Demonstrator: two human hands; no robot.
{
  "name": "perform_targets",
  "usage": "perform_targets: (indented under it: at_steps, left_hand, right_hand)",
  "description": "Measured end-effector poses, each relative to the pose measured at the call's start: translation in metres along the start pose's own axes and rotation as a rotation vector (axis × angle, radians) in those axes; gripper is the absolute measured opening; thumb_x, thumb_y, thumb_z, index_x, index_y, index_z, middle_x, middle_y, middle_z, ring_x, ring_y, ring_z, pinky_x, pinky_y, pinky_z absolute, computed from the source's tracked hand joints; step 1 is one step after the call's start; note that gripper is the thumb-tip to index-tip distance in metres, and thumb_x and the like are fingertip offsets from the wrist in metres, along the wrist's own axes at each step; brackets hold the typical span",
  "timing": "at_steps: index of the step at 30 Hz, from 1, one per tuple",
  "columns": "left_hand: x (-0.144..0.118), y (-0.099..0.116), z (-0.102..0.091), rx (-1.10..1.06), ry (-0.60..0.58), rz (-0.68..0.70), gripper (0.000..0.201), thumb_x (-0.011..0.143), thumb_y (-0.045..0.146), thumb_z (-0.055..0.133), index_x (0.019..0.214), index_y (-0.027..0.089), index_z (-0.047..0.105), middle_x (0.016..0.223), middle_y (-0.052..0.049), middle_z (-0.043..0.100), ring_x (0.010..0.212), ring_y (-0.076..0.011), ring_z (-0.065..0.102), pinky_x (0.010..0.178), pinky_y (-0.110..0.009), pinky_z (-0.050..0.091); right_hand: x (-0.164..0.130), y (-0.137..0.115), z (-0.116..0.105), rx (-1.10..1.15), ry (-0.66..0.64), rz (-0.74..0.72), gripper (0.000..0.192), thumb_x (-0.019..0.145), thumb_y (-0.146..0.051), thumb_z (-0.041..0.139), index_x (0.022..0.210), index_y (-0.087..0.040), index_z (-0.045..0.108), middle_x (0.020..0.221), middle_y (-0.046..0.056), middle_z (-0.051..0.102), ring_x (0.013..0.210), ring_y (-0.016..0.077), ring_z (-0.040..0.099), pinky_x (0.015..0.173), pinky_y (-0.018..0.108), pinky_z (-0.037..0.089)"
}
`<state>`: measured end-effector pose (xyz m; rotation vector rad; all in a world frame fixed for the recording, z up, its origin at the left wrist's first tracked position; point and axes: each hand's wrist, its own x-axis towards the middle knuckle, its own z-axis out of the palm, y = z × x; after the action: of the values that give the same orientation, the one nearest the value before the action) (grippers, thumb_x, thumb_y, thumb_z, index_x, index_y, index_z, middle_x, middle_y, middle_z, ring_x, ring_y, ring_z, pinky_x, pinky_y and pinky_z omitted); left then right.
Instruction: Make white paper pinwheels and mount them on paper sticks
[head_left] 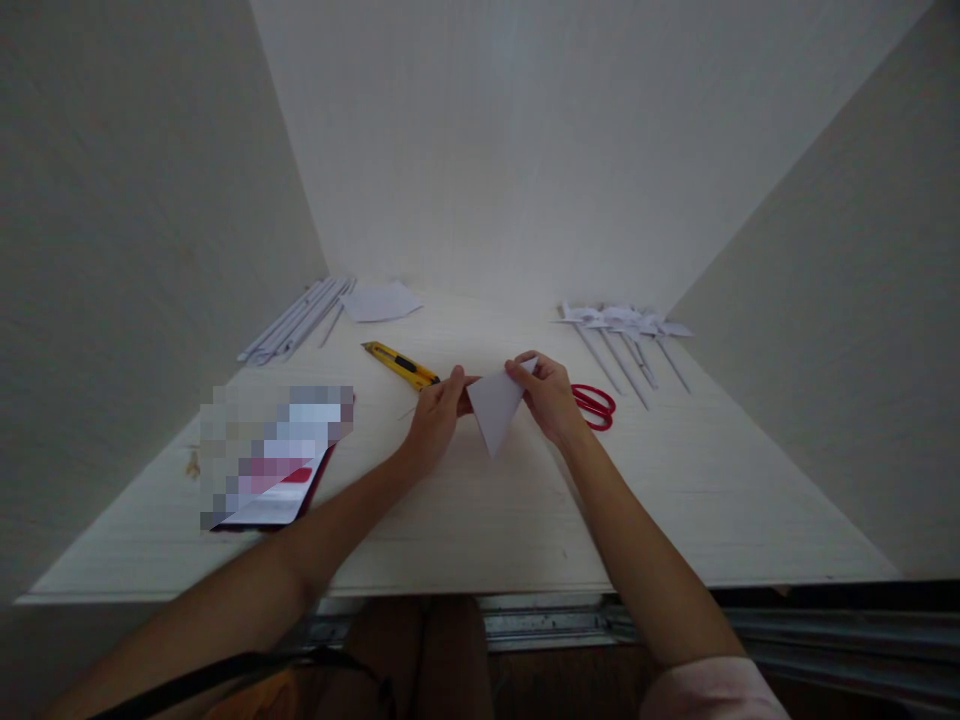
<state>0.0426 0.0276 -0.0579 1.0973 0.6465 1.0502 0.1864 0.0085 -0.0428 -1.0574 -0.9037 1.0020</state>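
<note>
A white paper folded into a triangle [495, 408] is held just above the pale wooden desk [675, 500], its tip pointing toward me. My left hand [437, 415] pinches its left corner. My right hand [550, 396] pinches its upper right corner. A yellow utility knife [400, 364] lies just behind my left hand. Red-handled scissors [595, 404] lie on the desk right beside my right hand.
Several rolled white paper sticks [296, 320] lie at the back left beside a loose white sheet [381, 300]. Several finished paper pinwheels on sticks [630, 335] lie at the back right. A blurred-out booklet [274, 460] sits front left. White walls enclose the desk on three sides.
</note>
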Motion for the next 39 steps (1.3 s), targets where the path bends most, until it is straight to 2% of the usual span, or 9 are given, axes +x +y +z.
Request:
perform_targets:
  at_steps: [2,5,11,17,25,35,37,39]
  left_hand:
    - [-0.0015,0.0021,-0.0002,0.027,0.004,0.052,0.045,0.070,0.052,0.059,0.082,0.009,0.067,0.075,-0.008,0.069,0.072,-0.0173,0.064,0.071,-0.031,0.051]
    - [-0.0038,0.0042,0.0004,0.066,0.035,0.069,0.036,0.059,0.038,0.073,0.082,0.011,0.067,0.073,-0.005,0.069,0.069,-0.0164,0.064,0.071,-0.031,0.052]
    - [-0.0044,0.0044,0.0001,0.045,0.080,0.026,0.024,0.059,0.028,0.073,0.075,0.011,0.066,0.069,-0.003,0.069,0.066,-0.0149,0.064,0.069,-0.030,0.054]
    - [-0.0037,0.0051,-0.0006,0.026,0.090,0.008,0.024,0.057,0.026,0.074,0.074,0.010,0.067,0.071,-0.003,0.069,0.065,-0.0141,0.063,0.069,-0.029,0.053]
    - [-0.0039,0.0066,0.0013,0.003,0.079,-0.024,0.021,0.058,0.026,0.073,0.070,0.010,0.066,0.064,-0.003,0.068,0.062,-0.0127,0.062,0.066,-0.026,0.052]
    - [-0.0029,0.0058,-0.0005,0.006,0.083,-0.012,0.027,0.056,0.030,0.075,0.071,0.010,0.065,0.064,-0.003,0.067,0.062,-0.0140,0.063,0.067,-0.029,0.054]
    - [-0.0024,0.0055,-0.0010,0.009,0.100,-0.005,0.027,0.055,0.030,0.075,0.070,0.010,0.065,0.064,-0.003,0.067,0.061,-0.0141,0.063,0.067,-0.029,0.054]
    - [-0.0015,0.0049,-0.0019,0.018,0.130,0.011,0.026,0.055,0.030,0.075,0.070,0.010,0.065,0.064,-0.003,0.068,0.061,-0.0144,0.063,0.068,-0.031,0.055]
  right_hand:
    - [0.0010,0.0014,-0.0016,-0.014,0.022,-0.020,0.025,0.059,-0.031,0.073,0.066,-0.018,0.053,0.054,-0.006,0.048,0.049,0.0061,0.041,0.047,0.021,0.029]
    - [0.0013,0.0016,-0.0024,-0.004,0.044,-0.036,0.025,0.059,-0.031,0.073,0.066,-0.018,0.052,0.052,-0.007,0.047,0.048,0.0057,0.039,0.046,0.021,0.028]
    - [-0.0010,-0.0025,0.0000,-0.003,0.036,-0.004,0.026,0.058,-0.032,0.073,0.070,-0.019,0.054,0.057,-0.006,0.048,0.051,0.0067,0.041,0.048,0.021,0.030]
    - [-0.0003,-0.0025,0.0006,0.019,0.026,0.072,0.027,0.054,-0.031,0.073,0.070,-0.017,0.058,0.062,-0.003,0.052,0.057,0.0086,0.046,0.055,0.023,0.036]
    - [-0.0002,-0.0016,-0.0001,0.057,0.043,0.092,0.027,0.051,-0.031,0.075,0.065,-0.017,0.058,0.057,-0.004,0.053,0.055,0.0082,0.047,0.055,0.023,0.037]
    - [-0.0001,-0.0015,-0.0004,0.048,0.048,0.087,0.026,0.053,-0.031,0.075,0.067,-0.016,0.060,0.060,-0.003,0.055,0.056,0.0080,0.048,0.056,0.023,0.040]
    - [-0.0006,-0.0016,-0.0007,0.049,0.021,0.112,0.025,0.054,-0.031,0.075,0.069,-0.016,0.061,0.062,-0.002,0.058,0.058,0.0087,0.051,0.060,0.024,0.043]
    - [-0.0019,-0.0012,-0.0012,0.018,-0.060,0.171,0.025,0.056,-0.031,0.074,0.072,-0.015,0.064,0.068,0.001,0.062,0.063,0.0108,0.056,0.066,0.027,0.046]
